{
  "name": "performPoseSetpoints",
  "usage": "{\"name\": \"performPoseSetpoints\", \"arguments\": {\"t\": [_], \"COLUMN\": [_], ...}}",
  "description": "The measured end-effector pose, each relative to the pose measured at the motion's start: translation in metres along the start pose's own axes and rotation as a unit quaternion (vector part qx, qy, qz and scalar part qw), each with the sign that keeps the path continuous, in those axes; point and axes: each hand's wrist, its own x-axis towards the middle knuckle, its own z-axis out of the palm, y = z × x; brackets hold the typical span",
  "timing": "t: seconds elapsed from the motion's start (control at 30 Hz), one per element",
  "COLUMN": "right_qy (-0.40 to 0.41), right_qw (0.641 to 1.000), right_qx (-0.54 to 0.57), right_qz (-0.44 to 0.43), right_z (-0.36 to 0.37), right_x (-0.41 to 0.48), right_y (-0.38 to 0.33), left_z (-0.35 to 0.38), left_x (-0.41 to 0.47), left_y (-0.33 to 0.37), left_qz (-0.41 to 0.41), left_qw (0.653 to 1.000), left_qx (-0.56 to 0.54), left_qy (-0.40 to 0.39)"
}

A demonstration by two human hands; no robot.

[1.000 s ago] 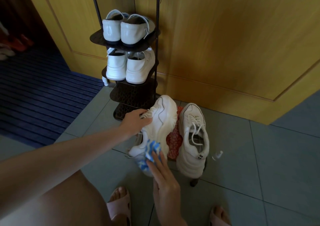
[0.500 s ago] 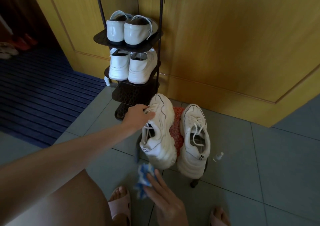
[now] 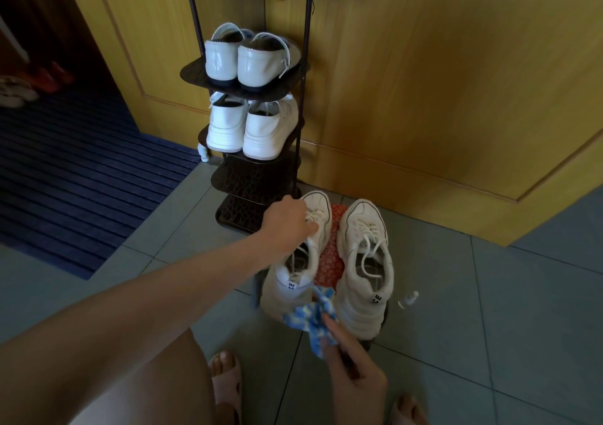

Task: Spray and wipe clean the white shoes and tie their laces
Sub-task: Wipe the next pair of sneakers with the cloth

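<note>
The floor (image 3: 489, 310) is grey-green tile with thin pale grout lines, and a low stool with a red patterned seat (image 3: 329, 261) stands on it; everything else is placed from that stool. The two white shoes rest on it side by side, toes pointing away from the person: the left shoe (image 3: 293, 281) and the right shoe (image 3: 365, 268), laces loose. The left hand (image 3: 288, 225) is closed around the laces near the left shoe's tongue. The right hand (image 3: 352, 369), just nearer than the stool, pinches a crumpled blue-and-white cloth (image 3: 310, 318) that touches the left shoe's heel. A small white spray bottle (image 3: 408, 300) lies on the tile just right of the stool. Beyond the stool stands a dark metal shoe rack (image 3: 257, 176) holding two more white pairs, against a yellow wooden panelled wall (image 3: 440, 82). Far left of the stool lies a dark blue ribbed mat (image 3: 75, 176).
</note>
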Motion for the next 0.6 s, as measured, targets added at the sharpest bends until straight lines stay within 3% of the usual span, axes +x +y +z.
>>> {"name": "performPoseSetpoints", "arguments": {"t": [0.17,0.23,0.3,0.37,0.47,0.53,0.6], "right_qy": [0.035,0.044,0.046,0.033,-0.109,-0.227,-0.305], "right_qw": [0.998,0.996,0.994,0.993,0.974,0.923,0.892], "right_qx": [0.032,0.054,0.075,0.091,0.154,0.24,0.257], "right_qz": [0.048,0.055,0.063,0.074,0.124,0.198,0.212], "right_z": [-0.006,-0.006,-0.006,-0.002,0.013,0.019,0.015], "right_x": [0.002,0.004,0.009,0.014,0.012,0.007,0.009], "right_y": [-0.016,-0.024,-0.033,-0.043,-0.057,-0.062,-0.065], "left_z": [-0.018,-0.037,-0.051,-0.046,-0.011,0.016,0.033], "left_x": [-0.007,-0.025,-0.058,-0.11,-0.189,-0.206,-0.205], "left_y": [0.002,0.004,0.004,0.003,0.01,0.005,-0.007], "left_qz": [-0.042,-0.035,0.008,0.045,0.068,0.038,-0.031], "left_qw": [0.997,0.996,0.984,0.951,0.905,0.886,0.855], "left_qx": [-0.044,-0.078,-0.173,-0.302,-0.418,-0.454,-0.495], "left_qy": [-0.044,-0.02,0.038,0.055,0.04,0.085,0.152]}}
